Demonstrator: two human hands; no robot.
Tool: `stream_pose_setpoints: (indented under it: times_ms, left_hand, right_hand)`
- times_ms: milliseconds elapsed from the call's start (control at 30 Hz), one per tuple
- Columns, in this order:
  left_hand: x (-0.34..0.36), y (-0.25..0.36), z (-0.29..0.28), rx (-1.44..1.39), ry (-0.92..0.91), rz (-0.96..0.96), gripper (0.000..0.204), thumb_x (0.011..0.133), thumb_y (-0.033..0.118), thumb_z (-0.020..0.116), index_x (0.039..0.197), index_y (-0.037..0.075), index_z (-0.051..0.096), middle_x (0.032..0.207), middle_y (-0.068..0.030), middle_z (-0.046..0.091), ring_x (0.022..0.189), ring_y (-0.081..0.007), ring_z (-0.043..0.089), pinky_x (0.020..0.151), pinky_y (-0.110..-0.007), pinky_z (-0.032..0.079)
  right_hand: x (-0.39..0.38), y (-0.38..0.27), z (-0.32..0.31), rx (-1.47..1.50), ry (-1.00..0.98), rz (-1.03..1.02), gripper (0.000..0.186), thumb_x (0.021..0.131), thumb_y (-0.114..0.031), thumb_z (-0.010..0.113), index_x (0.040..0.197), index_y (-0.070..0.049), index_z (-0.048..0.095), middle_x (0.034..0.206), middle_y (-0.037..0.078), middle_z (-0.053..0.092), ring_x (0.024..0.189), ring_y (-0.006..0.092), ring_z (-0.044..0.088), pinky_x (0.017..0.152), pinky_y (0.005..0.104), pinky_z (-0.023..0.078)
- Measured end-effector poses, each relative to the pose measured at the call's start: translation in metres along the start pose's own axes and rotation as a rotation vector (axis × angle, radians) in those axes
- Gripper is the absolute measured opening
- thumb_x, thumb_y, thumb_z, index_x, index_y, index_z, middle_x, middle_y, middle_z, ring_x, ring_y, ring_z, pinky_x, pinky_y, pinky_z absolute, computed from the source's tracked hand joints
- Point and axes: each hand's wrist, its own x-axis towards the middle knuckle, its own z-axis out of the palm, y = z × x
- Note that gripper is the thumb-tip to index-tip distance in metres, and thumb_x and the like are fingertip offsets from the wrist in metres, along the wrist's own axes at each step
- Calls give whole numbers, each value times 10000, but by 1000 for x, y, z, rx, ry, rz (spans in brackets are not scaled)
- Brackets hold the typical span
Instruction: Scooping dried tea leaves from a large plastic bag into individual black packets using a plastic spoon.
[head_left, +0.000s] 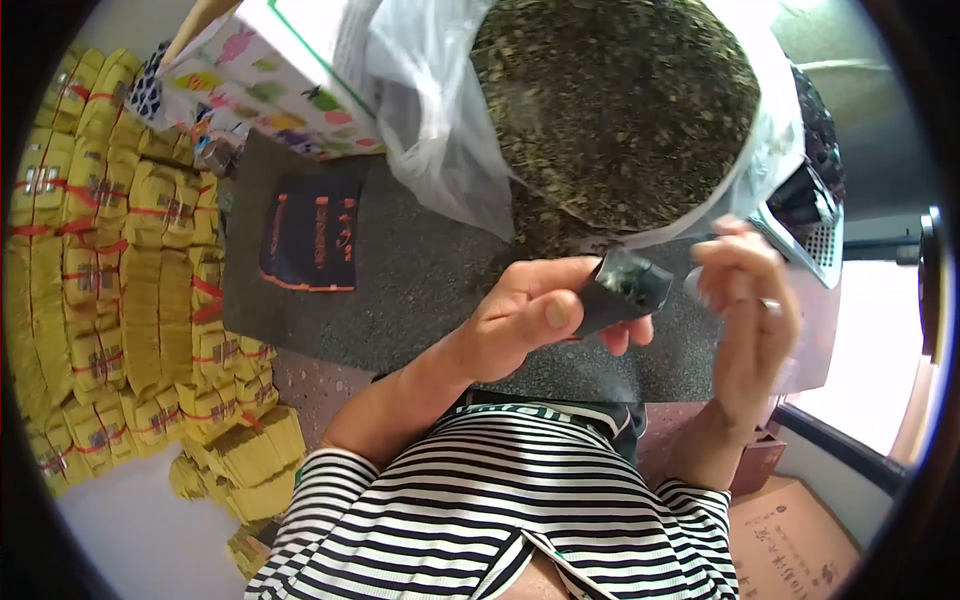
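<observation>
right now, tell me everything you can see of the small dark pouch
The small dark pouch is black outside and shinier grey-green within, looking like thin film or coated paper. Its angular mouth gapes toward the right; any contents are unclear. The left hand grips its left side, holding it above the dark table.

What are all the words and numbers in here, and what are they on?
I won't copy words out, but writing shows here:
Dark flat packet on the table: orange characters.
Brown cardboard box, lower right: dark characters, small and blurred.
Dark cloth at the waist: pale letters, not fully readable.
Yellow bundles: marks too small to read.
Dark pouch in the left hand: no writing I can make out.
</observation>
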Motion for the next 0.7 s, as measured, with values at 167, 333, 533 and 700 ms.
stream_pose_setpoints:
  times_ms: [167,333,533,700]
  left_hand:
    - [-1,-11,7,87,-45,-42,657,968,553,519,1171,-66,610,1033,-124,656,911,-162,599,845,-317,480]
    - [2,-23,9,138,-98,-66,682,963,570,509,1155,-75,620,1078,-150,639,971,-197,611,885,-331,470]
    - [8,-30,13,552,13,182,593,950,429,606,1279,-63,578,1306,-206,590,1221,-305,565,1021,-395,436]
    - [-12,-26,13,706,41,177,520,912,360,675,1234,-44,619,1219,-201,636,1165,-307,597,984,-380,458]
  right_hand:
    - [-11,5,9,411,-176,94,216,751,27,689,967,44,689,711,50,573,576,97,496,527,241,383]
    - [-20,16,-5,382,-201,-1,216,695,75,739,898,8,706,694,52,589,574,94,521,498,228,370]
    - [-25,22,-54,281,94,58,151,797,72,672,909,-24,705,782,29,638,681,86,571,553,193,394]
    - [-36,65,-165,-201,520,182,173,975,-136,608,1085,-27,687,792,-14,609,641,19,484,577,171,374]
